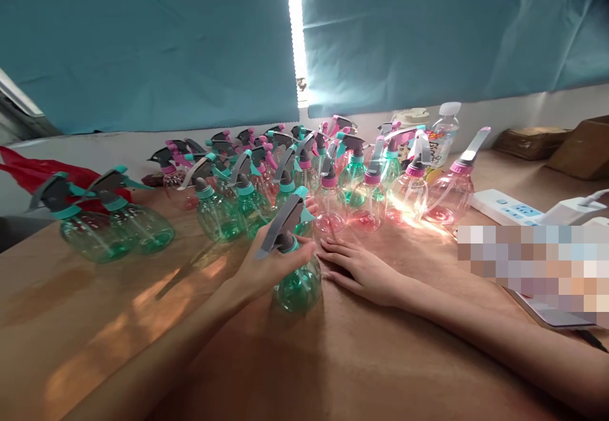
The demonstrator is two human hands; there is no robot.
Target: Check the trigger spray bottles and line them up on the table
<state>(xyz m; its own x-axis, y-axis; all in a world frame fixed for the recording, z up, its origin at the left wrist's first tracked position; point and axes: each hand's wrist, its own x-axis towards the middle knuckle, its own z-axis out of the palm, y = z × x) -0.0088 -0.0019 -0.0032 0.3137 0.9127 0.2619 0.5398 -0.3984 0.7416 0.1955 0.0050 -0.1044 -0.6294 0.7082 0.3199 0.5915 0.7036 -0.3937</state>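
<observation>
A green spray bottle (299,289) with a grey and turquoise trigger head stands near the middle of the table. My left hand (273,259) is wrapped round its neck, just under the head. Close by on the right, my right hand (364,267) lies flat on the tabletop with its fingers stretched toward the bottle, holding nothing. Behind both hands are several more spray bottles in rows, among them a green one (219,215) and a clear pink one with a magenta collar (330,207). Two green bottles stand apart at the left, one of them (92,237) nearer the edge.
On the right are a white power strip (507,208) with a plug, a phone-like device (552,310) and a blurred patch. Cardboard boxes (583,151) and a water bottle (446,130) stand at the back. Red plastic (33,170) lies far left. Blue curtains (157,40) hang behind the brown table (404,370).
</observation>
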